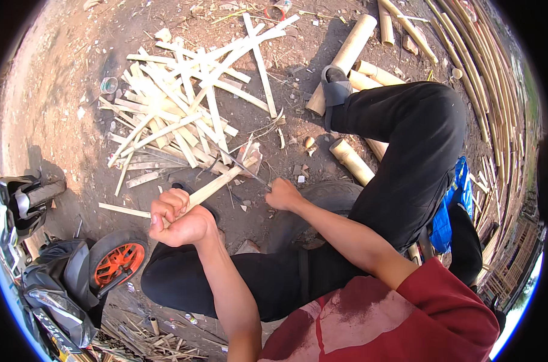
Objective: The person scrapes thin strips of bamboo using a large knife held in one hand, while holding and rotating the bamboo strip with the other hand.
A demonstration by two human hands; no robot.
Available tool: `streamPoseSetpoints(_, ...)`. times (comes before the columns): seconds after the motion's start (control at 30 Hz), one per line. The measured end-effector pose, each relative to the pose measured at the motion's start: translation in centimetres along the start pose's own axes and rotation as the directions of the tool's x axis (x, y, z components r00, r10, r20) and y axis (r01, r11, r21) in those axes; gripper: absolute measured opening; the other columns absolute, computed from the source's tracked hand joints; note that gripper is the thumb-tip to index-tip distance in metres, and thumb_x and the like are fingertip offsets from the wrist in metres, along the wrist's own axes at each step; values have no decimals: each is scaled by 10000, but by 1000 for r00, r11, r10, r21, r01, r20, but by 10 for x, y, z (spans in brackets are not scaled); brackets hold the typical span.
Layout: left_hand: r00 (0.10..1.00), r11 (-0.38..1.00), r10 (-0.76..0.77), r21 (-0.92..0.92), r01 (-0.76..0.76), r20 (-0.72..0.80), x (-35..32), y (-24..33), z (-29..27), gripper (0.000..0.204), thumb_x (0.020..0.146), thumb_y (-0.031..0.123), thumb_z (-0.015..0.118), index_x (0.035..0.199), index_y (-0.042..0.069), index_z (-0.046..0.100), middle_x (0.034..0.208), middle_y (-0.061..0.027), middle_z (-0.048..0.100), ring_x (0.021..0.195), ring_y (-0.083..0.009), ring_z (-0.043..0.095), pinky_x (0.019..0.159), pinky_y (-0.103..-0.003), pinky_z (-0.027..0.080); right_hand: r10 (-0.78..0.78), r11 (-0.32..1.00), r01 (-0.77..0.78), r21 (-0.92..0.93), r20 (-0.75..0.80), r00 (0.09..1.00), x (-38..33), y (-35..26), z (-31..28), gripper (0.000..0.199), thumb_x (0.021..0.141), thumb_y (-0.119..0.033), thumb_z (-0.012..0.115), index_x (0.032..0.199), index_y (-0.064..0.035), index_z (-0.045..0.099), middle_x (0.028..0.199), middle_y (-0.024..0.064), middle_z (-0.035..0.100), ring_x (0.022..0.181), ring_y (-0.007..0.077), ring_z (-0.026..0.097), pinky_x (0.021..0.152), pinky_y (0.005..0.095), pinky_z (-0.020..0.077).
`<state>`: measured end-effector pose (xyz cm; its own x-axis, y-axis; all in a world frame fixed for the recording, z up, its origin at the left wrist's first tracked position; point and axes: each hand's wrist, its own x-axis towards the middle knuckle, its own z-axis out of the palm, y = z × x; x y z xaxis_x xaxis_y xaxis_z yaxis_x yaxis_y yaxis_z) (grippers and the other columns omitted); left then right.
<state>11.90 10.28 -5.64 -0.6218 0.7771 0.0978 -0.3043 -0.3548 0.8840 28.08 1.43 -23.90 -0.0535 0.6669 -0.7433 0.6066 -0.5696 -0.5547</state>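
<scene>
Bamboo strip (216, 186) in left hand (178, 218); knife (257, 177) in right hand (284, 194).

Left hand: fingers curled tight around the near part of the strip, which slants away to the right, low over the soil (274, 145). Right hand: clenched, apparently on the knife's handle (mostly hidden); thin dark blade lies close to the strip's far end, contact not resolvable. Beyond: heap of split bamboo strips (165, 114). Right of it, cut bamboo culm (352, 161) near the sandal (335, 93). At left, orange-rimmed wheel (117, 264).
</scene>
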Motion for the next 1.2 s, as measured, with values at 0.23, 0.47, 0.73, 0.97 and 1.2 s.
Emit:
streamPoseSetpoints(0.23, 990, 999, -19, 44, 26, -138, -1, 4, 1, 368, 878, 313, 399, 599, 159, 214, 528, 6, 212, 486, -120, 184, 497, -289, 196, 147, 989, -144, -40, 79, 986, -11, 0, -8, 330, 808, -245, 670, 984, 33, 696, 1053, 324, 665, 1046, 460, 642, 906, 499, 520)
streamPoseSetpoints(0.47, 998, 993, 41, 109, -37, -42, -3, -9, 6, 350, 858, 295, 406, 596, 149, 225, 516, 0, 206, 476, -116, 182, 479, -273, 196, -4, 992, 26, -122, 173, 985, 16, -10, -7, 361, 800, -226, 637, 1019, 56, 689, 1060, 311, 675, 1040, 447, 653, 911, 496, 529)
streamPoseSetpoints(0.73, 996, 981, 87, 171, -86, 6, -3, -20, 26, 405, 887, 303, 419, 590, 156, 186, 523, 15, 197, 471, -113, 181, 473, -279, 181, -137, 990, 141, -23, 127, 982, -3, -1, -11, 318, 788, -210, 625, 986, 26, 705, 1039, 268, 693, 997, 436, 665, 902, 482, 523)
streamPoseSetpoints(0.97, 997, 974, 72, 215, -66, -24, 1, -24, 43, 365, 856, 263, 402, 582, 139, 196, 513, -4, 217, 475, -115, 203, 467, -270, 173, -59, 990, 83, -115, 204, 977, 24, -26, -43, 366, 787, -228, 634, 1035, 31, 707, 1100, 287, 675, 1085, 412, 648, 935, 466, 523)
streamPoseSetpoints(1.2, 984, 984, 50, 179, -18, -170, 22, -24, 43, 370, 907, 304, 374, 614, 156, 202, 528, 8, 211, 498, -110, 186, 476, -268, 156, 105, 956, -69, -284, 114, 988, 61, 18, -58, 426, 777, -243, 619, 1101, 26, 684, 1089, 296, 673, 1133, 415, 619, 973, 470, 503)
